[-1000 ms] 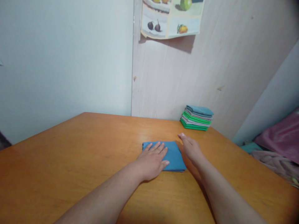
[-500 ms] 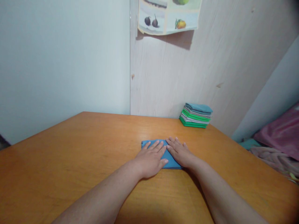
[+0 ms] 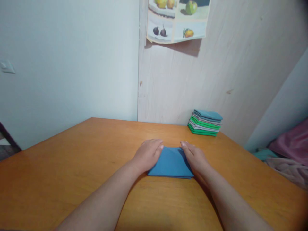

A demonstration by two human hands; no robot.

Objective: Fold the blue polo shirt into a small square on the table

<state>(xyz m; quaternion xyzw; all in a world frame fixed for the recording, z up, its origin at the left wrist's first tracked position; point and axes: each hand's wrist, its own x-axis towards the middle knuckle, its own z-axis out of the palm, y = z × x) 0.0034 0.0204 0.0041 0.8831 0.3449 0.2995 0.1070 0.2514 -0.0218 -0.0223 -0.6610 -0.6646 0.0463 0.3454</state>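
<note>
A folded blue cloth (image 3: 172, 163) lies flat on the wooden table (image 3: 79, 154) in front of me, its front edge showing more than one layer. At its left side my left hand (image 3: 148, 155) is closed around the edge, thumb along the top and the other fingers partly hidden. My right hand (image 3: 194, 157) has hold of the right side in the same way, thumb inward, with its outer fingers out of sight. Between the hands the top of the cloth is smooth.
A stack of folded cloths (image 3: 205, 123), green, grey, checked and blue, stands at the table's back right corner by the wall. Fruit pictures (image 3: 178, 24) hang above. Pink and beige fabric (image 3: 288, 154) lies beyond the right edge.
My hands have gone from lying flat on top of the blue cloth to its left and right sides, so more of its surface shows. The view has shifted slightly.
</note>
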